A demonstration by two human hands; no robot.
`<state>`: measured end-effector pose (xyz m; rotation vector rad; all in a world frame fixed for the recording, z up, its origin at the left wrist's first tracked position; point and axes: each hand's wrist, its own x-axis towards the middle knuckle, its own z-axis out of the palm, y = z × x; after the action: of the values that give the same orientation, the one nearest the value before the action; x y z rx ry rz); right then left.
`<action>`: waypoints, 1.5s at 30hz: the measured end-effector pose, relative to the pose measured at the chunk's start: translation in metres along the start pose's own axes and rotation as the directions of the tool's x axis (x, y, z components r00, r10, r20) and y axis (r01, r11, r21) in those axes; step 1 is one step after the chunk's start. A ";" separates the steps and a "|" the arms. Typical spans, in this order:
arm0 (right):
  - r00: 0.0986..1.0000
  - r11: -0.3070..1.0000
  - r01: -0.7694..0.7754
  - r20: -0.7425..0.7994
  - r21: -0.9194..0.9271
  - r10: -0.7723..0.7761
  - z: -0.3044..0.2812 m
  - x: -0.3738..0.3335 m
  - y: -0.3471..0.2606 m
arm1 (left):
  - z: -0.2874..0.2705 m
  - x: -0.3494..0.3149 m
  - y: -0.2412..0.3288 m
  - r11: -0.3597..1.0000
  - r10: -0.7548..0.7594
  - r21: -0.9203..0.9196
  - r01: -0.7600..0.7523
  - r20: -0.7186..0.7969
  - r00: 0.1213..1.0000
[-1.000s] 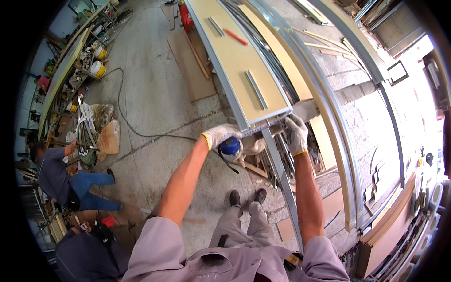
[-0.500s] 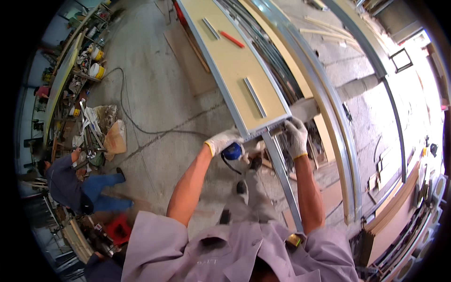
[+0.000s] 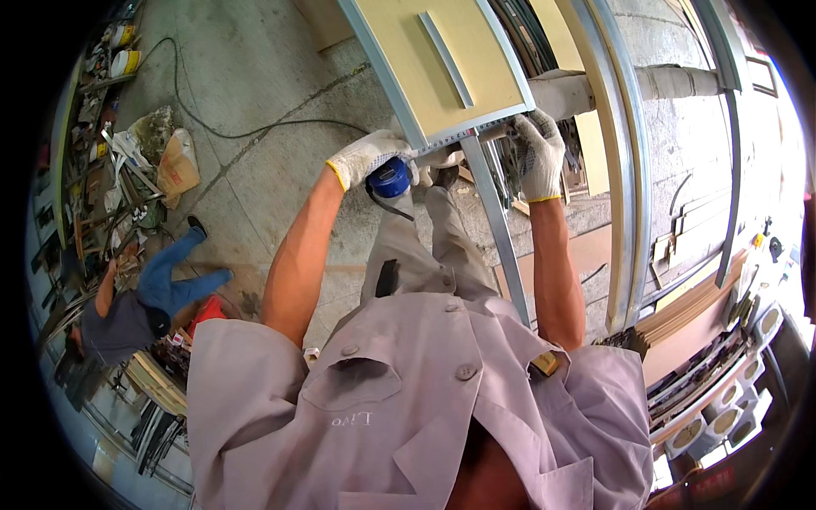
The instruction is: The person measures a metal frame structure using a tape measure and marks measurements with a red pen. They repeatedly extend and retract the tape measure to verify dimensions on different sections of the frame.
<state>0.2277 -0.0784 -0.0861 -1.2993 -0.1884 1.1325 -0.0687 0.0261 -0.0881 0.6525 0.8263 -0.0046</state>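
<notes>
A cream panel (image 3: 399, 51) with a grey metal frame lies ahead of me, a thin metal strip (image 3: 445, 61) on its face. Along its near edge runs the pulled-out blade (image 3: 450, 138) of a blue tape measure (image 3: 390, 177). My left hand (image 3: 365, 160), in a white knit glove, is closed around the tape measure at the panel's near left corner. My right hand (image 3: 540, 157), gloved too, pinches the blade's other end by the near right corner; its fingertips are partly hidden. Between my hands, a grey metal bar (image 3: 495, 221) extends from under the panel toward me.
Long metal profiles (image 3: 625, 170) stand to the right, near a stack of boards (image 3: 697, 319). A dark cable (image 3: 246, 134) crosses the concrete floor at left. Beyond it, another person (image 3: 127, 319) bends beside piled scrap and a paper sack (image 3: 178, 166).
My view has tilted down toward my body, so the panel and both hands sit higher in the picture. Both hands stay at the panel's near edge with the tape measure. The other person leans lower.
</notes>
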 end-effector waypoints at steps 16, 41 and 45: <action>1.000 1.000 0.016 -0.026 0.011 -0.015 0.005 -0.003 -0.002 | -0.005 0.006 0.006 0.994 -0.107 -0.013 0.107 0.007 0.994; 1.000 0.999 0.019 0.012 0.028 -0.019 -0.003 0.005 0.003 | 0.031 -0.006 0.016 0.961 0.077 0.277 -0.025 -0.177 0.981; 0.999 0.998 0.046 0.000 -0.053 -0.046 0.000 0.001 -0.002 | 0.039 -0.013 0.020 0.965 0.062 0.262 -0.014 -0.175 0.983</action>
<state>0.2288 -0.0774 -0.0846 -1.3362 -0.2479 1.0937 -0.0457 0.0184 -0.0492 0.9265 0.9994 -0.0185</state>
